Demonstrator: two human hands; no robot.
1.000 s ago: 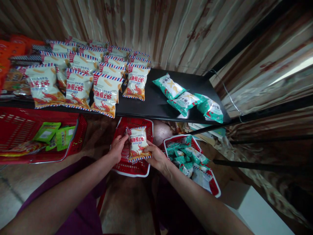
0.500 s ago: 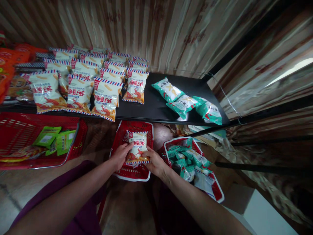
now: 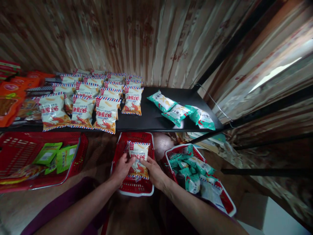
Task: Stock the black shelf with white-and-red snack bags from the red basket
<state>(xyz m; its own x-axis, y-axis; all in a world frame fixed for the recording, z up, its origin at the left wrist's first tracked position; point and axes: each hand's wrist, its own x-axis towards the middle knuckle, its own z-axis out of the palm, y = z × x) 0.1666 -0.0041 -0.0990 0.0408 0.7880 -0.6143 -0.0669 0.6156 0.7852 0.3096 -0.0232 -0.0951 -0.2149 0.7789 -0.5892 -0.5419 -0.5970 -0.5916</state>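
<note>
Between my two hands is a white and orange snack bag (image 3: 138,168) with a red-and-blue striped edge and a shrimp picture. My left hand (image 3: 123,168) grips its left side, thumb across the front. On the right side my right hand (image 3: 154,172) holds it the same way, fingers partly hidden behind. Below the bag stands a red basket (image 3: 122,140) with a white rim; part of another striped bag edge shows behind the held one. Rows of matching snack bags (image 3: 105,114) stand on the black shelf (image 3: 151,119) in front of me.
Green-and-white snack bags (image 3: 178,114) lie at the shelf's right. More fill a red basket (image 3: 230,205) at lower right. Another red basket (image 3: 14,140) at left holds green packets (image 3: 65,158). Orange packages (image 3: 12,94) stand far left. A white box (image 3: 278,215) sits lower right.
The view has tilted up, so shelf and baskets appear lower. Both hands keep hold of the snack bag, and their thumbs have moved closer together across its front.
</note>
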